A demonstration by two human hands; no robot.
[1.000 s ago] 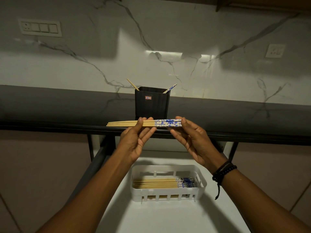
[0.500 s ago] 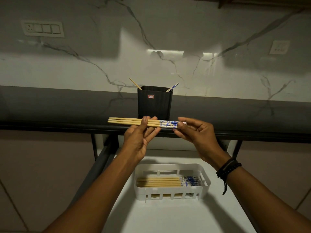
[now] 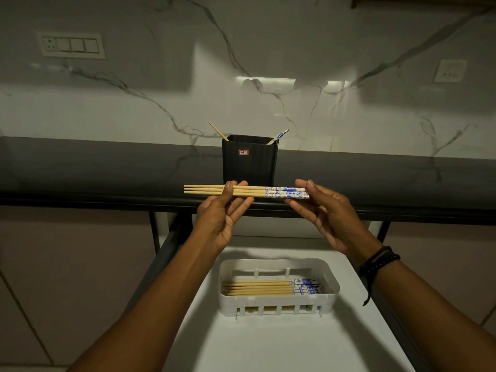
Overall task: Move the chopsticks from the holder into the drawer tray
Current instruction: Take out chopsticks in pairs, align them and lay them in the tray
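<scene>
A bundle of wooden chopsticks (image 3: 249,191) with blue-and-white patterned ends lies level across my fingers, in front of the black holder (image 3: 249,162). My left hand (image 3: 221,213) pinches the plain wooden half between thumb and fingers. At the patterned end my right hand (image 3: 326,213) has its fingers spread, fingertips touching the bundle from below and the side. Two chopsticks still lean in the holder, one at each back corner. Lower down, the white drawer tray (image 3: 277,303) holds several chopsticks laid side by side.
The holder stands on a dark countertop (image 3: 107,167) against a marble wall with a switch panel (image 3: 72,45) and a socket (image 3: 451,71). The tray rests on the white floor of an open drawer (image 3: 281,342) between dark rails.
The bundle has been straightened to level and its ends evened up. My right hand slid rightwards to the patterned tips and opened its fingers. The left hand kept its grip.
</scene>
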